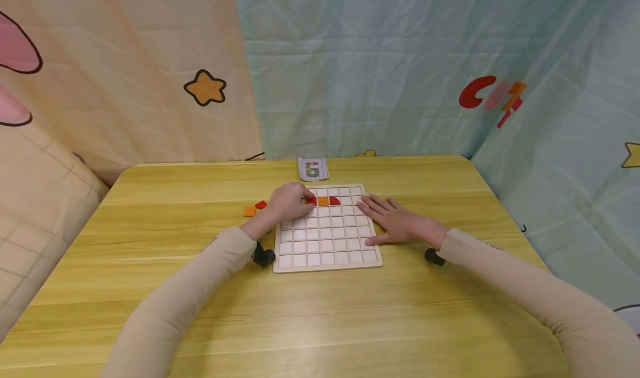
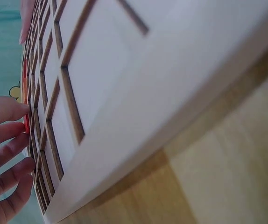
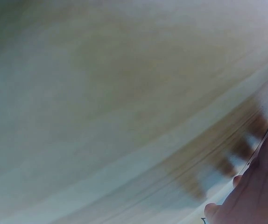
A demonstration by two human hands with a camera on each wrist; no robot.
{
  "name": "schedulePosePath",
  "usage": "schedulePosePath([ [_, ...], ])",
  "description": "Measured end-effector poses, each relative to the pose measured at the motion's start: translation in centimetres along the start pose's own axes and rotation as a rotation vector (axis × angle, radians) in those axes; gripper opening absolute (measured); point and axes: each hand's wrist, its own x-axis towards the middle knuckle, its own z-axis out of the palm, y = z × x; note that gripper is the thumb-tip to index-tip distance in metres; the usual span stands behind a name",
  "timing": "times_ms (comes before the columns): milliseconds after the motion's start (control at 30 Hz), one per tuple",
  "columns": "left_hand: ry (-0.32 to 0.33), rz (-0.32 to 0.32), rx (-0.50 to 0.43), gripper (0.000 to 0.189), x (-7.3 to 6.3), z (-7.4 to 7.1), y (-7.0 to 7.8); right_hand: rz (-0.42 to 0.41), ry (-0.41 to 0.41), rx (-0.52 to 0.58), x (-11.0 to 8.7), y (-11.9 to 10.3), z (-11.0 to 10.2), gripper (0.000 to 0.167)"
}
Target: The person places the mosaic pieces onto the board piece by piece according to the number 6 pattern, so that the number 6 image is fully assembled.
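Note:
A white gridded board [image 1: 325,236] lies on the table. In its upper rows sit an orange square tile [image 1: 323,200] and a red rounded tile [image 1: 334,200], side by side. My left hand [image 1: 290,201] reaches over the board's upper left, its thumb and forefinger pinching another red tile [image 2: 26,122] at the grid, just left of the orange one. That red tile's shape is mostly hidden by the fingers. With fingers spread, my right hand [image 1: 395,221] rests on the board's right edge; in the right wrist view, part of this hand [image 3: 260,186] shows at the lower right.
A small pattern card [image 1: 313,169] with a coloured figure lies behind the board. Left of the board are loose tiles, among them an orange one [image 1: 249,211] and a red one [image 1: 261,204], partly behind the left arm. A patterned curtain [image 1: 370,66] hangs behind the wooden table [image 1: 320,317].

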Motion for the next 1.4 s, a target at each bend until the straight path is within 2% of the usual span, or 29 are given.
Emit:
schedulePosePath([
  [233,-0.014,0.013,0.027,0.031,-0.2,-0.1,0.0,0.001,-0.001,0.01,0.1,-0.1,0.0,0.095],
  [400,-0.029,-0.002,0.038,0.033,-0.5,-0.1,0.1,-0.003,-0.006,0.008,0.2,0.0,0.1,0.096],
  [600,0.015,0.022,-0.006,0.035,-1.2,-0.3,-0.6,0.006,-0.02,0.007,0.4,0.2,0.4,0.097],
  [733,0.043,-0.007,-0.041,0.036,-1.8,-1.0,-1.3,0.016,-0.022,0.017,0.4,0.3,0.4,0.097],
  [1067,0.085,-0.063,-0.053,0.036,-3.7,-2.6,-3.1,0.016,-0.012,0.02,0.0,0.1,-0.1,0.096],
  [1400,0.146,-0.091,-0.098,0.034,-6.5,-3.4,-5.1,0.003,0.001,0.016,-0.1,-0.1,-0.1,0.095],
])
